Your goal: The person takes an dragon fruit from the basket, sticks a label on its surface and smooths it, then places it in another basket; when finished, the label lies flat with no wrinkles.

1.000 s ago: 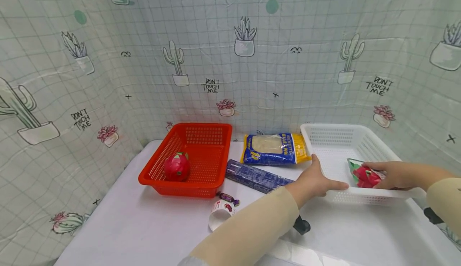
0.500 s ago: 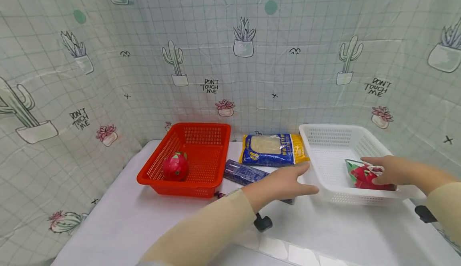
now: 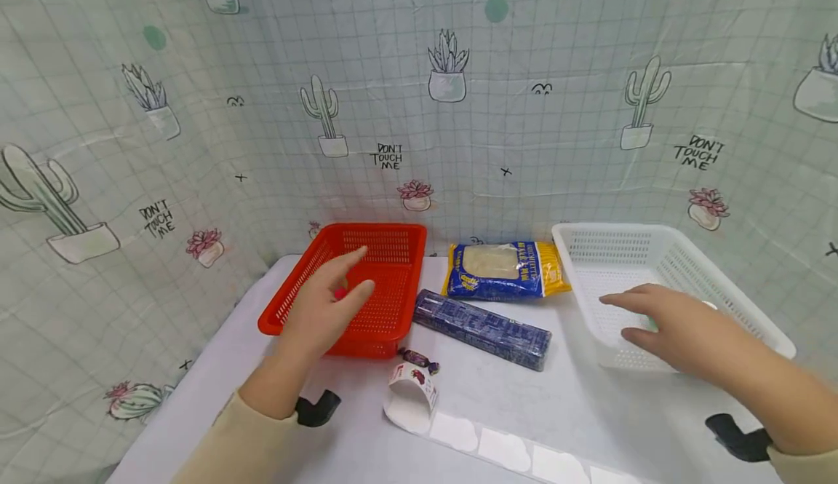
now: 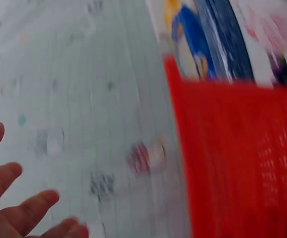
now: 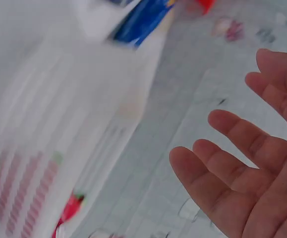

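In the head view my left hand (image 3: 321, 309) is over the red slotted basket (image 3: 411, 287), its fingers spread and holding nothing. A red dragon fruit (image 3: 340, 293) in that basket is almost wholly covered by the hand. My right hand (image 3: 681, 324) hovers over the near side of the white slotted basket (image 3: 612, 245), its fingers apart and nothing in them. Most of what lies in the white basket is behind this hand. The right wrist view shows a red item with a green tip (image 5: 70, 208) past the blurred basket wall, and red through its slots.
Between the baskets lie a blue and yellow food pack (image 3: 494, 271) and a long dark-blue wrapped box (image 3: 484, 327). Nearer are a purple wrapped candy (image 3: 417, 358) and a curled white printed strip (image 3: 414, 386), trailing right. A patterned curtain (image 3: 491, 127) hangs behind the table.
My left hand has left the white basket's rim and moved left to the red basket. The right hand has let go of the red item in the white basket and drawn up and left.
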A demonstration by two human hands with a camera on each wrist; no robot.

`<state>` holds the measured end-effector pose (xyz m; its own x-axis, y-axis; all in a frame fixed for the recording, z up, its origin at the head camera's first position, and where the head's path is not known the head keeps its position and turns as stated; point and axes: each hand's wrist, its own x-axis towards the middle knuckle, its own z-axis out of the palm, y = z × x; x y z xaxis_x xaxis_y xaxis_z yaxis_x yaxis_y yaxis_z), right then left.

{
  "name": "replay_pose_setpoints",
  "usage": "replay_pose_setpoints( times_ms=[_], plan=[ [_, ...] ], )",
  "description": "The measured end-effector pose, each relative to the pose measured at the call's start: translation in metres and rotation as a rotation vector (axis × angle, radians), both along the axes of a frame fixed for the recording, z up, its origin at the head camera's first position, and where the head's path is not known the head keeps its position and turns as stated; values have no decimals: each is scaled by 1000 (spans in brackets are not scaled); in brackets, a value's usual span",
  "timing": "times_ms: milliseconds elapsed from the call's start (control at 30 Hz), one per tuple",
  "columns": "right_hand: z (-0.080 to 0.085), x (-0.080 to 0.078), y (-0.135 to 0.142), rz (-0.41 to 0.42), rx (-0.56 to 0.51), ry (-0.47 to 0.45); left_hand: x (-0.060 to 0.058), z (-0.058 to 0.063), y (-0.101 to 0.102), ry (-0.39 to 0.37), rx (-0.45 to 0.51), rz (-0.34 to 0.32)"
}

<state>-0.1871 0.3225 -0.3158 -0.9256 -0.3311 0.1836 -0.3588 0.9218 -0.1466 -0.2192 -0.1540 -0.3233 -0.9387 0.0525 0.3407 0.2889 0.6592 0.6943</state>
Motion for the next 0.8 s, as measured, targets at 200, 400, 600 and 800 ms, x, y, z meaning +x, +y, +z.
replay_pose_setpoints(
  times_ms=[200, 400, 600, 800],
  plan=[
    [-20, 39, -41, 25, -140, 65, -7, -12, -72, -104, 7, 120],
    [-44, 61, -74, 15, -292, -125, -27, -34, -109, -397, 227, 181],
    [-67, 66, -91, 35, -388, -360, -43, -58, -135, -547, 298, 184],
    [-78, 69, -93, 122, -367, -280, -52, -73, -143, -599, 473, 37]
  ],
)
